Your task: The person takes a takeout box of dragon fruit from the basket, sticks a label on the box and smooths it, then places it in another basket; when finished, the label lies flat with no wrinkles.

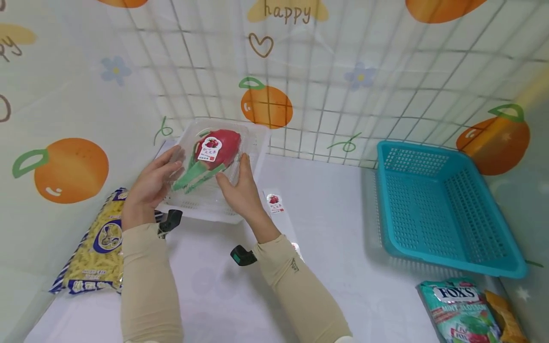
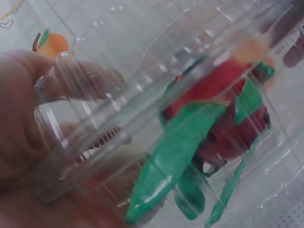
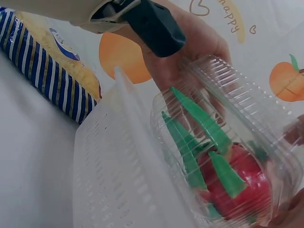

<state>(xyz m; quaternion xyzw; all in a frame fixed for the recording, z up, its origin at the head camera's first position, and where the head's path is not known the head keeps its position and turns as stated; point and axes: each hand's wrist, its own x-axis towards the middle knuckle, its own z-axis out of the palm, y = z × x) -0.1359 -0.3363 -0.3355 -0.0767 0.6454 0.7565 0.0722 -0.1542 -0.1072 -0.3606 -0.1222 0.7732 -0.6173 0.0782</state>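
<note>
A clear plastic clamshell box (image 3: 259,111) holds a red dragon fruit (image 1: 229,145) with long green leaf tips. A white sticker (image 1: 211,149) with a fruit picture and writing shows over the fruit in the head view. My left hand (image 1: 150,183) grips the box's left end, with fingers spread along its wall in the left wrist view. On the right side, my right hand (image 1: 243,193) holds the box between thumb and fingers. The box is tilted over a white perforated basket (image 1: 259,143); whether it touches the basket is unclear.
A yellow and blue pasta bag (image 1: 96,247) leans at the left. A strip of stickers (image 1: 274,202) lies on the table right of the white basket. Farther right stands a teal basket (image 1: 429,209), with a green FOX'S candy bag (image 1: 459,309) and an orange packet (image 1: 506,314) below it.
</note>
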